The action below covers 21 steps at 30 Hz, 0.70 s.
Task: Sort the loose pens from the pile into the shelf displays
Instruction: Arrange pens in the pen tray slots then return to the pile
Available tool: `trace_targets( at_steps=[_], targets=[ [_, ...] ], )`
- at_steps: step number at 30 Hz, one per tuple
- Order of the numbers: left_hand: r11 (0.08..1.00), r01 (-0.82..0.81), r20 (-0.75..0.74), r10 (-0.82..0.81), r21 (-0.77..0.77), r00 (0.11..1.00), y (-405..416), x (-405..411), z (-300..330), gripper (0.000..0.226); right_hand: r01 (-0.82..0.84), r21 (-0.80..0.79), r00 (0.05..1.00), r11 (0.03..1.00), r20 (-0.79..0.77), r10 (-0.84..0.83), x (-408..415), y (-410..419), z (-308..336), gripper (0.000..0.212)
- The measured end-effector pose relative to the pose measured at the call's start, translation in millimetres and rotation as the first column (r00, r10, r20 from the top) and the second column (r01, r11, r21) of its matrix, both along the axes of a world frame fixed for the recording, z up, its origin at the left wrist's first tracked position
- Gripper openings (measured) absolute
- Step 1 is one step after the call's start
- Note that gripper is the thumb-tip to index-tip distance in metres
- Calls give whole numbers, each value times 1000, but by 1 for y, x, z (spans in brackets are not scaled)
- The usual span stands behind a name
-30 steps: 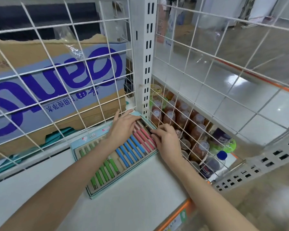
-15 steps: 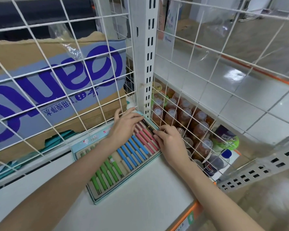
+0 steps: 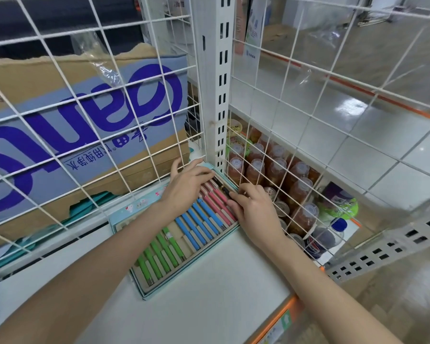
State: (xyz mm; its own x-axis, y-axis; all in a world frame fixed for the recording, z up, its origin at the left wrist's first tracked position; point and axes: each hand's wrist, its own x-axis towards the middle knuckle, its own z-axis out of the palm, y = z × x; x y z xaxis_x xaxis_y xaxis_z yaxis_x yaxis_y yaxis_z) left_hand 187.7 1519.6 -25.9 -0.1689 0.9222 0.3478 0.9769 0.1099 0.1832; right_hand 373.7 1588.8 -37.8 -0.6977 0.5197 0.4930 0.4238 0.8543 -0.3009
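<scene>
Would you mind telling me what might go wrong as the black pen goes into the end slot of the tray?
1. The black pen lies at the tray edge beside the wire grid; a slip could send it through onto the bottles below.
2. The left hand rests over the pink pens, so pressure may nudge them out of their slots.
</scene>
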Motion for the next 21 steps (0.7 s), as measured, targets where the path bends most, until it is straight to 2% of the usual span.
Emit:
trace_targets(
  at_steps=[7, 12, 15, 19, 21],
  targets=[
    [995, -36, -29, 34, -96, 999, 0, 5, 4, 55, 19, 4, 998, 1000, 58, -19, 2, -4, -5, 53],
    [982, -64, -70, 52, -179, 996, 1, 8, 8, 58, 29, 61, 995, 998, 93, -35, 3, -6, -2, 70],
    [981, -69, -89, 53, -182, 995, 1, 9, 7, 57, 39, 81, 993, 996, 112, -48, 5, -7, -1, 69],
    [967, -93, -124, 64, -239, 990, 1, 13, 12, 59, 47, 130, 985, 990, 156, -68, 5, -8, 2, 58],
    [958, -106, -156, 65, -266, 986, 0, 13, 14, 62, 54, 142, 982, 988, 174, -78, 6, -8, 3, 63]
  ],
)
